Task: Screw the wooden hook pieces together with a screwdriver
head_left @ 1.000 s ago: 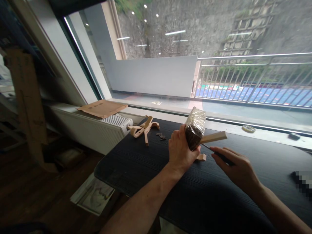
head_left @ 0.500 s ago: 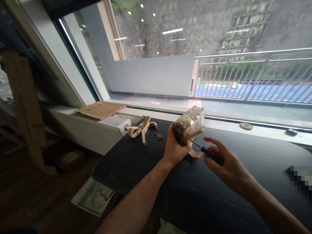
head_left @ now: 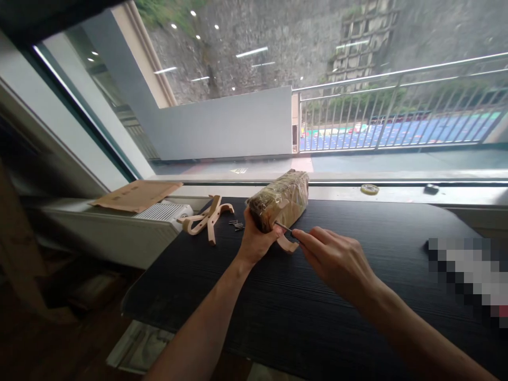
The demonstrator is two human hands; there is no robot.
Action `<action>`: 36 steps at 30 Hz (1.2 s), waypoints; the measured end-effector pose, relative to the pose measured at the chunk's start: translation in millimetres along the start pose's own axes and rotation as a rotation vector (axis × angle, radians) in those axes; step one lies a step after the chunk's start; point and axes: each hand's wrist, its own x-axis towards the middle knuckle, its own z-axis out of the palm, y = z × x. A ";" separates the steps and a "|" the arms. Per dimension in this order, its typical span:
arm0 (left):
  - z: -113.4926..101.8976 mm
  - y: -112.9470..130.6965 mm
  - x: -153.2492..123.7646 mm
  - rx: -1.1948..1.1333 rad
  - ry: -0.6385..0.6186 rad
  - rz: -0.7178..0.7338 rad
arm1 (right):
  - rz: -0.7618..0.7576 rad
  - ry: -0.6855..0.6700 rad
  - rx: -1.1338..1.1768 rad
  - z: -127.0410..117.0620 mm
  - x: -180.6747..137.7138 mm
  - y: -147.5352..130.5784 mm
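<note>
My left hand (head_left: 256,241) is closed round the near end of a brownish block wrapped in clear plastic (head_left: 291,198), thumb on its lower right. Under this end, a curved wooden piece (head_left: 289,245) shows beside the thumb. My right hand (head_left: 333,256) grips a screwdriver (head_left: 284,227), its fingers covering most of the handle. The metal shaft points left, its tip at the block's near end by my left thumb; what the tip meets is too small to tell. Several loose screws (head_left: 238,226) lie left of my left hand, near some curved wooden pieces with holes (head_left: 212,219).
The black table (head_left: 357,227) stands against a window sill bearing a tape roll (head_left: 370,189) and a small dark object (head_left: 431,188). Brown cardboard (head_left: 137,194) lies over a white radiator (head_left: 99,225) at left. A pixelated item (head_left: 468,270) is at right.
My right fingers, loose and partly spread before, have closed round the screwdriver handle. A wooden bar that stuck out beside the block no longer shows clearly. The camera view has swung right.
</note>
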 end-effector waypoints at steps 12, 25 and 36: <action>-6.9 -5.0 2.4 -0.095 -0.136 -0.034 | 0.408 -0.067 0.545 15.7 -3.7 -3.3; -4.1 0.9 -0.2 -0.085 -0.090 -0.050 | 0.051 -0.019 -0.022 8.1 -2.2 -13.1; -4.9 -6.4 -0.2 -0.037 -0.087 -0.032 | 0.683 -0.085 0.790 14.0 7.1 -10.8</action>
